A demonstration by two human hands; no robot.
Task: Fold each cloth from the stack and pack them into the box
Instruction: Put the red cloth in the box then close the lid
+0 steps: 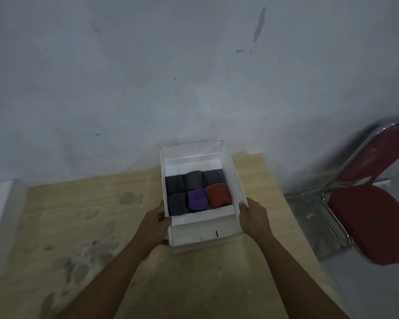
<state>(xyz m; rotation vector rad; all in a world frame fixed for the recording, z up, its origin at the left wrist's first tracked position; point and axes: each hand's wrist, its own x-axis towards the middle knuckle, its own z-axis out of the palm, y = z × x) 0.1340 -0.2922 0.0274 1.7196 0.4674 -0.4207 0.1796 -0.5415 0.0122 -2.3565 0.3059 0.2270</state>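
The box [205, 233] is held at the 12 o'clock side of the table [78, 215]. Six folded cloths are packed inside: four grey cloths [175, 184], one purple cloth [197, 200] and one orange cloth [217, 195]. No stack is seen, so packing is judged nearly finished. The box's 8 o'clock corner is gripped by the left hand [156, 223] and its 4 o'clock wall by the right hand [253, 218], with fingers curled round. One chair [366, 222] is seen at 3 o'clock.

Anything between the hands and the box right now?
Nothing visible. The left hand grips the near-left corner of the white box, and the right hand holds its right wall. Six folded cloths sit inside.
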